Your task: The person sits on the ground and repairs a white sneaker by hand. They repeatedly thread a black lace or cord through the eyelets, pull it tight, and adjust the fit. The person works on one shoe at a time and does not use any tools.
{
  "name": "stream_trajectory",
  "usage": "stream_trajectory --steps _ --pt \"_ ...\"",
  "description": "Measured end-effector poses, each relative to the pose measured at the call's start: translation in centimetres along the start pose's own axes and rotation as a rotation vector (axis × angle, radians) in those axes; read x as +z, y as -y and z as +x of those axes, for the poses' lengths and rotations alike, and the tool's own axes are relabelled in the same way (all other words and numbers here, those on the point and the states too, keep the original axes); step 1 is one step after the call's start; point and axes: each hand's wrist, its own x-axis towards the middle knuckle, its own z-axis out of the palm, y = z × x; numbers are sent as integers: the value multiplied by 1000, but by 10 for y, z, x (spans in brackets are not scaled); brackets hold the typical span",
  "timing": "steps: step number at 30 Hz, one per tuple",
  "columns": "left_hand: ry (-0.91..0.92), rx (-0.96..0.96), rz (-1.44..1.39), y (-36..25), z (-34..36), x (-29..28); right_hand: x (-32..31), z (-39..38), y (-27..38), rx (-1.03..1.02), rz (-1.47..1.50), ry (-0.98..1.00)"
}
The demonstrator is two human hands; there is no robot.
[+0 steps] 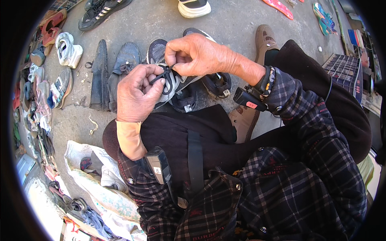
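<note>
A grey sneaker lies beneath my two hands, close to my knees. Its black shoelace stands up in loops between my fingers. My left hand pinches the lace between thumb and forefinger on the sneaker's left side. From the right, my right hand reaches across with its thumb and forefinger closed on another part of the same lace. The fingers hide much of the knot area. Beside the sneaker, black sandals sit on the right, and a pair of dark flat shoes on the left.
Many shoes are piled along the left, near a white sneaker. A white sack with shoes in it stands at lower left. A black striped sneaker lies at the far side. A dark plastic crate is at right.
</note>
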Motion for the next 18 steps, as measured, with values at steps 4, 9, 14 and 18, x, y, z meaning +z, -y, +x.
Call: stream_trajectory --steps 4,9,14,18 --pt "-9 13 8 2 1 3 0 -1 0 -41 -19 19" --pt "-44 19 5 1 1 6 1 0 0 -52 -7 39" --pt "-26 0 70 -2 2 5 1 -1 2 -47 -10 65" --pt "-21 -16 92 -4 2 5 1 -1 4 -35 -12 68"
